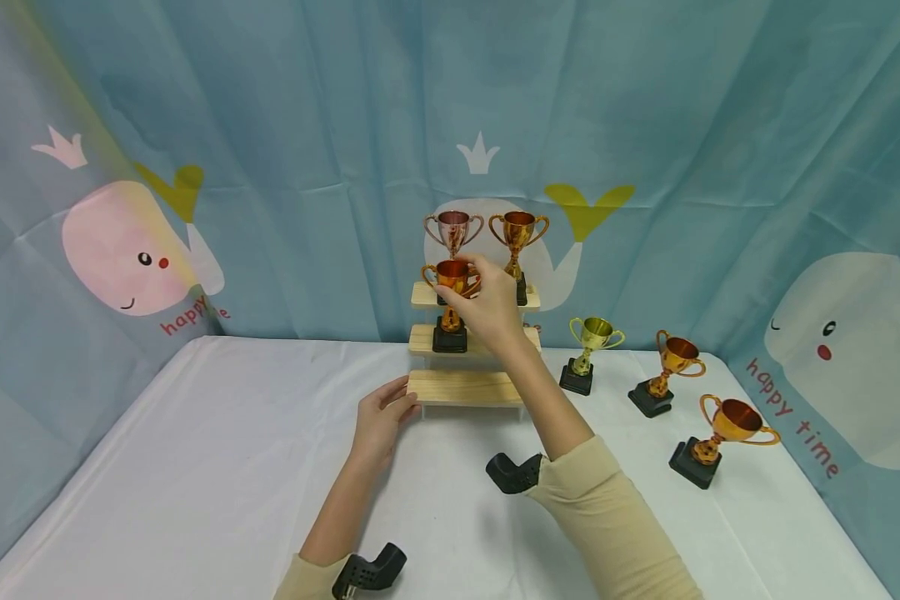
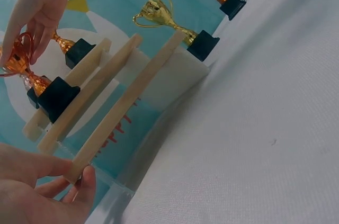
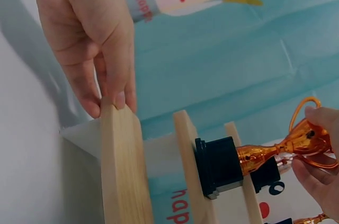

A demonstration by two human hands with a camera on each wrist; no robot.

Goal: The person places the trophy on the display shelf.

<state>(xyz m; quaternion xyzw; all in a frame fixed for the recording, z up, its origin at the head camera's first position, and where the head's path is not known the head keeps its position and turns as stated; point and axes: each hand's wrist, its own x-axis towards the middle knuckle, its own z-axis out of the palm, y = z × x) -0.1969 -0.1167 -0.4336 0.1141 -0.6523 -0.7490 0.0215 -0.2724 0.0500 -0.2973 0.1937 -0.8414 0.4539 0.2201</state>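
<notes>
Right grip point(image 1: 495, 307) is holding the orange trophy point(image 1: 450, 318) by its cup, fingers partly hiding a handle; that trophy is blocking much of the rose trophy point(image 1: 453, 227) behind. Right-wrist view is cutting this hand off at right. Orange trophy is standing mid-frame on the middle step point(image 1: 422, 340), mouth facing up, long axis vertical. Left grip point(image 1: 379, 418) is pinching the bottom step point(image 1: 463, 388) by its left end.

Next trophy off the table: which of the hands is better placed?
Right hand, likely, once it releases its orange trophy: the yellow-gold trophy stands right of the wooden stand. Left hand pinches the stand's left end, farther away.
</notes>
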